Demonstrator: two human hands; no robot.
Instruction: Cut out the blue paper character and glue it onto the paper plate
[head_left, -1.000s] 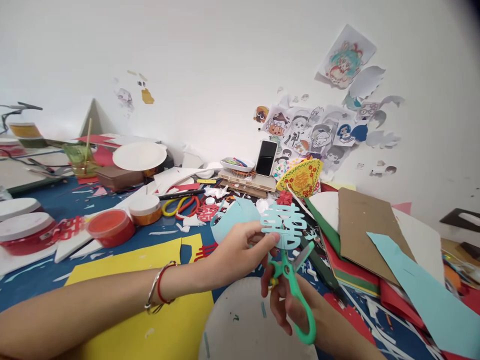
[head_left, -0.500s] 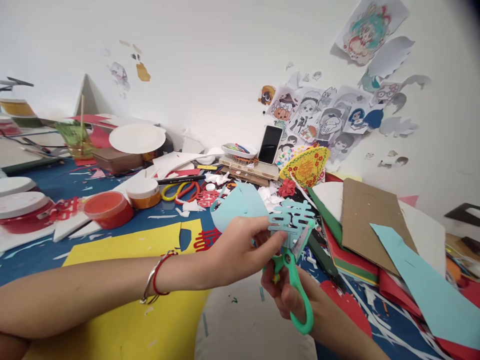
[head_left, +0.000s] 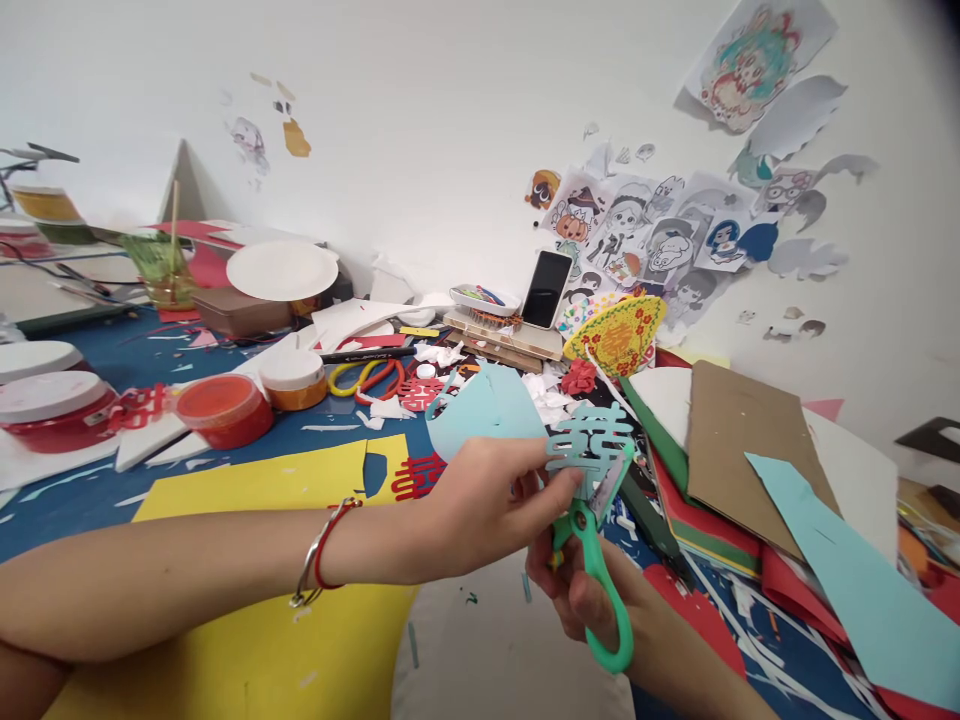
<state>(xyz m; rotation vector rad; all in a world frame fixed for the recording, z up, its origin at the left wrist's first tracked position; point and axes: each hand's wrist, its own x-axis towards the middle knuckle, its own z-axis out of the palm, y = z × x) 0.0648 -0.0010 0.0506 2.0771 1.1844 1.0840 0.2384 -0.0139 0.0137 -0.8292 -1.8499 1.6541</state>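
Observation:
A light blue paper cut-out with a lattice-like character shape is pinched between the thumb and fingers of my left hand. Just below and to the right, my right hand grips green-handled scissors, fingers through the handle. The scissor blades point up and lie at the right edge of the cut-out; whether they touch the paper is hard to tell. Behind my left hand lies a larger light blue paper piece. A red cut-out rests beside my left hand on yellow paper.
Red paint tub and white-lidded jar stand at the left. Yellow and red scissors lie behind. A phone leans on the wall. Brown cardboard and a light blue strip lie at the right, among paper scraps.
The view has shifted slightly, so most things sit a little farther right. Both hands keep their hold on the cut-out and the scissors.

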